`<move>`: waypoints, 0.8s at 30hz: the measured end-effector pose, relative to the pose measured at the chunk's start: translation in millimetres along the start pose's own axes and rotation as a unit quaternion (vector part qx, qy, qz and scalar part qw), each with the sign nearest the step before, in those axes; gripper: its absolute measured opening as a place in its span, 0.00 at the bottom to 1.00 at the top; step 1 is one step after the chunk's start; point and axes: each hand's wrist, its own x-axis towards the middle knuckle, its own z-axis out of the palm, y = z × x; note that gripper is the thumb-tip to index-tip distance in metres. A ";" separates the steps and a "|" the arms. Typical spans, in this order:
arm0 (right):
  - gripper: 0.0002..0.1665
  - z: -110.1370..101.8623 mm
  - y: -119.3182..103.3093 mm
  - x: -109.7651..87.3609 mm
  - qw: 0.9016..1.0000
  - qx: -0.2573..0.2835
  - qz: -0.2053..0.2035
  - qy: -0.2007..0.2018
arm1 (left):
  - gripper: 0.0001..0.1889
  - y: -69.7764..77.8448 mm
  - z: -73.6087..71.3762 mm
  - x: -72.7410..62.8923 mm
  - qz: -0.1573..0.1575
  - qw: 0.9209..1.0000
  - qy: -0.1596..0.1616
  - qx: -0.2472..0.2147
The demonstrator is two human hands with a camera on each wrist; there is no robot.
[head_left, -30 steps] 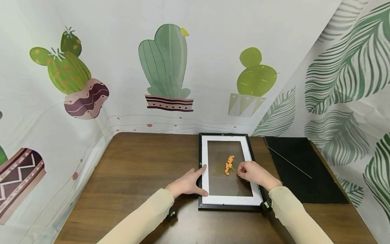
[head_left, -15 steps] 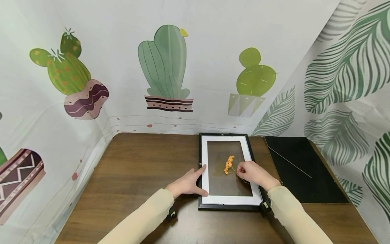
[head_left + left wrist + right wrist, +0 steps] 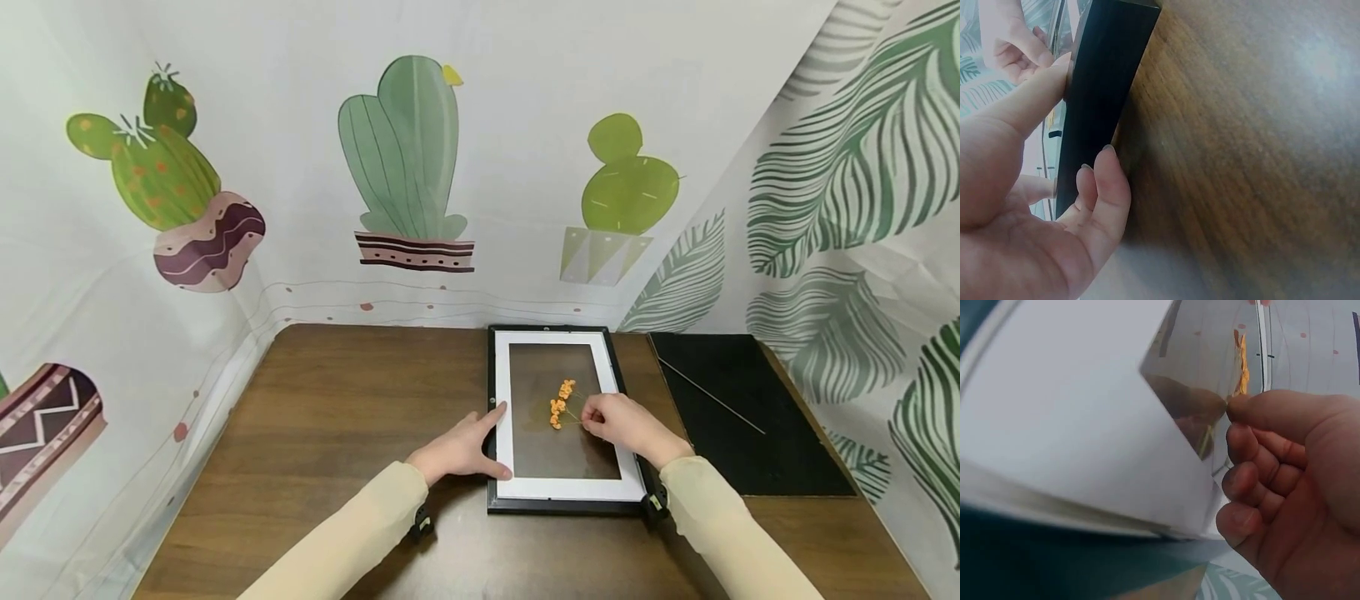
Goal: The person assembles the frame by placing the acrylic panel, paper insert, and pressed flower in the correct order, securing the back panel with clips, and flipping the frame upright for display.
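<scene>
Orange flower sprig (image 3: 556, 408), over the clear pane (image 3: 551, 454), inside the opening of the white mat (image 3: 555, 489) in a black frame (image 3: 562, 507); contact with the pane not certain. Pinched by the stem in the right hand (image 3: 618, 420), thumb to fingertip, remaining fingers curled. Left hand (image 3: 459, 450) spread, thumb and forefinger resting on the mat's left border, frame flat on the worktop (image 3: 360, 383). Step in hand, judging by the pinch: positioning the sprig. Called for next, presumably: fine alignment, gentle release.
</scene>
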 end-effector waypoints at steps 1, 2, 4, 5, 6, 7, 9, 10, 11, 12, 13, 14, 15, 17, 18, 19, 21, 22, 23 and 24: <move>0.06 -1.9 0.0 -0.4 1.000 0.003 -0.003 0.001 | 0.59 0.0 -0.2 0.2 0.000 1.000 0.000 0.002; 0.06 -4.0 0.8 -1.1 1.000 0.005 -0.006 0.002 | 0.59 0.0 -0.2 0.4 0.001 1.000 0.001 0.003; 0.05 -8.9 2.1 -2.8 1.000 0.006 -0.012 0.007 | 0.59 0.4 -0.9 0.6 0.001 1.000 0.000 0.002; 0.06 -11.0 3.2 -4.0 1.000 0.009 -0.009 0.008 | 0.59 0.6 -1.3 0.5 0.001 1.000 0.000 0.001; 0.06 -12.9 4.2 -5.3 1.000 0.009 -0.010 0.008 | 0.59 1.0 -1.8 0.3 0.001 1.000 0.000 0.000; 0.06 -14.5 5.1 -6.6 1.000 0.008 -0.010 0.005 | 0.59 1.3 -2.2 0.0 0.001 1.000 0.000 -0.002; 0.07 -16.1 6.8 -9.2 1.000 0.008 -0.009 -0.008 | 0.59 1.9 -2.9 -0.8 0.000 1.000 -0.001 -0.006; 0.07 -16.2 7.4 -10.6 1.000 0.008 -0.010 -0.017 | 0.59 1.9 -3.1 -1.1 -0.001 1.000 -0.002 -0.007; 0.08 -15.6 8.3 -11.9 1.000 0.008 -0.008 -0.025 | 0.59 1.9 -3.2 -1.3 -0.001 1.000 -0.002 -0.007; 0.08 -14.9 8.9 -12.9 0.999 0.007 -0.009 -0.031 | 0.59 1.7 -3.3 -1.3 -0.001 1.000 -0.002 -0.006; 0.08 -13.9 9.2 -13.7 0.999 0.007 -0.010 -0.033 | 0.59 1.5 -3.3 -1.4 0.000 1.000 -0.002 -0.005; 0.09 -12.8 9.9 -14.3 0.999 0.005 -0.012 -0.033 | 0.59 1.2 -3.4 -1.3 0.000 1.000 -0.002 -0.005; 0.09 -11.7 10.0 -14.7 0.999 0.002 -0.013 -0.030 | 0.59 0.9 -3.3 -1.1 0.001 1.000 -0.001 -0.003; 0.10 -9.8 10.4 -14.7 1.000 -0.007 -0.018 -0.021 | 0.59 0.4 -2.9 -0.9 0.004 1.000 -0.001 -0.002; 0.10 -9.1 10.5 -14.5 1.000 -0.013 -0.024 -0.015 | 0.58 0.3 -2.7 -0.9 0.005 1.000 0.000 -0.002; 0.11 -8.5 10.4 -14.2 0.999 -0.018 -0.027 -0.010 | 0.58 0.2 -2.6 -1.0 0.006 1.000 0.000 -0.002; 0.11 -7.8 10.1 -13.1 0.999 -0.031 -0.032 -0.004 | 0.58 0.2 -2.2 -1.5 0.006 1.000 0.000 -0.003; 0.11 -7.6 10.2 -12.4 0.999 -0.038 -0.035 -0.002 | 0.58 0.2 -2.0 -1.6 0.006 1.000 0.000 -0.003; 0.11 -7.4 9.8 -11.9 0.998 -0.043 -0.038 0.000 | 0.58 0.2 -1.7 -1.9 0.006 1.000 0.000 -0.003; 0.11 -7.5 9.5 -11.6 0.998 -0.047 -0.039 0.000 | 0.58 0.2 -1.4 -2.2 0.006 1.000 0.000 -0.004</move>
